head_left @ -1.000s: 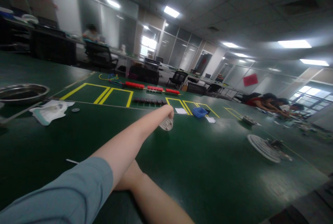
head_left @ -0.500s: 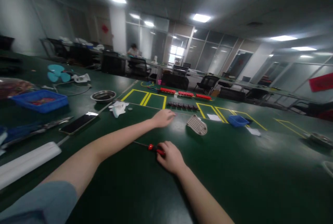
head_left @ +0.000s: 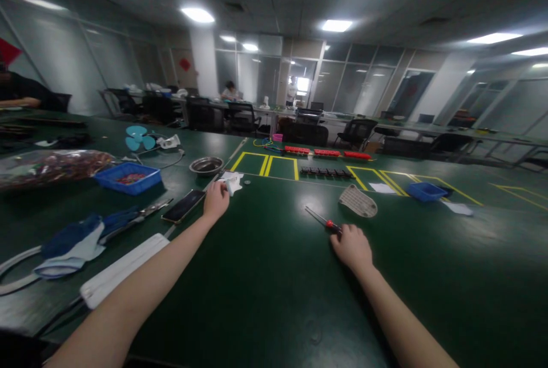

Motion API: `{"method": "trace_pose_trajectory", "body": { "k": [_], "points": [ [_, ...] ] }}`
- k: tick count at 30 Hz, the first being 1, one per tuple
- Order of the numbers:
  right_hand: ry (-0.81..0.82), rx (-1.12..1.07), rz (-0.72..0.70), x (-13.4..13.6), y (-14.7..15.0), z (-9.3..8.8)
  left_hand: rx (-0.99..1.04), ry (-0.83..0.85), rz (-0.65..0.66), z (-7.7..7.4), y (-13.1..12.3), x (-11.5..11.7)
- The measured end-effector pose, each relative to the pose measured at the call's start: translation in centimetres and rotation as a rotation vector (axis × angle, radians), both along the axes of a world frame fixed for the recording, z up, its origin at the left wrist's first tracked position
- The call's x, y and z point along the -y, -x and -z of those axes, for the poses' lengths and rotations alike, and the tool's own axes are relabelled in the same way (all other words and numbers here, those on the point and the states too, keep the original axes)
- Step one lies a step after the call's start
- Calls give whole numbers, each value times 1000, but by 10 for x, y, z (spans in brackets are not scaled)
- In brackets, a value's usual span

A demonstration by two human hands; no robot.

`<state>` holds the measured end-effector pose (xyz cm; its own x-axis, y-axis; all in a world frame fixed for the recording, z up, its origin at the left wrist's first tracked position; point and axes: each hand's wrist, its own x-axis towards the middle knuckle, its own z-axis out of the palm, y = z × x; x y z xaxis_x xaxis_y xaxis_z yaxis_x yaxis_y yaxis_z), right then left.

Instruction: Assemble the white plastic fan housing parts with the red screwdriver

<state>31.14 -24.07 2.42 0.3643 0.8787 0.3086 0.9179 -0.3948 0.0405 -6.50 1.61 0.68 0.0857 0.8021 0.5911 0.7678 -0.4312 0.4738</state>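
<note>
My right hand [head_left: 354, 247] rests on the green table with its fingers round the handle of a screwdriver [head_left: 331, 225]. The red and black handle is partly hidden under the fingers, and the metal shaft points away to the left. Further left, my left hand [head_left: 216, 201] reaches to the edge of a white part [head_left: 232, 184] lying on white paper. Its fingers are bent down, and the tips are too hidden to show whether they grip the part. A small round piece [head_left: 247, 182] lies right of the paper. Beyond my right hand is a beige curved part with a grid pattern [head_left: 358, 201].
Left are a phone [head_left: 184, 206], a metal bowl [head_left: 206, 166], a blue tray [head_left: 128, 180], gloves [head_left: 72, 242], a white strip [head_left: 124, 268] and a teal fan [head_left: 140, 138]. Far across lie red blocks [head_left: 327, 153], a black strip [head_left: 326, 172] and another blue tray [head_left: 426, 191].
My left hand has moved from the table's middle left to the white part. My right hand and the screwdriver have shifted right, and the view has shifted too.
</note>
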Motion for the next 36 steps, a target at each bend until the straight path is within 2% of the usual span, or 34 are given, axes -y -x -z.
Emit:
{"method": "trace_pose_trajectory", "body": {
  "k": [3,9,11,16,19,26,31,36],
  "points": [
    [28,-34,40,-1,1,1,-42,71,-85,9,-2,-14],
    [35,-88,9,-3,7,0,-186,133,-127,20,-1,-34],
    [27,-93,7,-2,7,-1,-254,119,-88,19,-1,-44],
    [21,-93,4,-1,5,-1,-406,145,117,19,-7,-73],
    [19,-102,-5,-2,2,0,-459,163,142,22,-13,-84],
    [5,-101,-16,-5,1,2,-540,234,-14,16,-31,-79],
    [19,-108,-10,-5,1,1,-620,263,-18,8,-34,-72],
    [14,-110,-8,-4,1,1,-673,208,-25,2,-30,-64]
  ]
}}
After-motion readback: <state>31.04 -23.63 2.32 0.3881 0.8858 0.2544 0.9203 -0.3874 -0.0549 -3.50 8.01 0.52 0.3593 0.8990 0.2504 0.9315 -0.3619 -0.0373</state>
